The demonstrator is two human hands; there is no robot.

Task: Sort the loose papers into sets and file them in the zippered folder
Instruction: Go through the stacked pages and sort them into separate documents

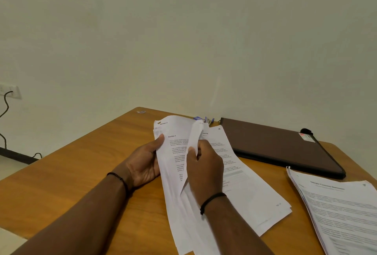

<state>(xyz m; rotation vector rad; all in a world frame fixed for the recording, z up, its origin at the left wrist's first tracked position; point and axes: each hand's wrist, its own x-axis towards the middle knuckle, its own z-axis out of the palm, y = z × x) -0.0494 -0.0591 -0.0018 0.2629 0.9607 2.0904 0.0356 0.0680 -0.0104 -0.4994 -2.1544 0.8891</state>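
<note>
Head view: just below the middle of the frame, the left hand (145,163) holds a sheaf of papers (175,152) by its left edge, thumb on top. The right hand (204,165) pinches one sheet (194,138) and lifts it so that it curls up from the sheaf. Under and beside that hand lies a flat pile (251,189) of printed pages on the wooden table (81,169).

At the lower right edge a second stack (338,209) lies well apart from the others; it looks like a finished set. The brown folder (275,144), right of centre near the wall, lies flat and seems closed, with no paper visibly in it.

So sorting looks under way: perhaps one set is done, and the held sheets are not yet dealt out. Filing and zipping remain.
</note>
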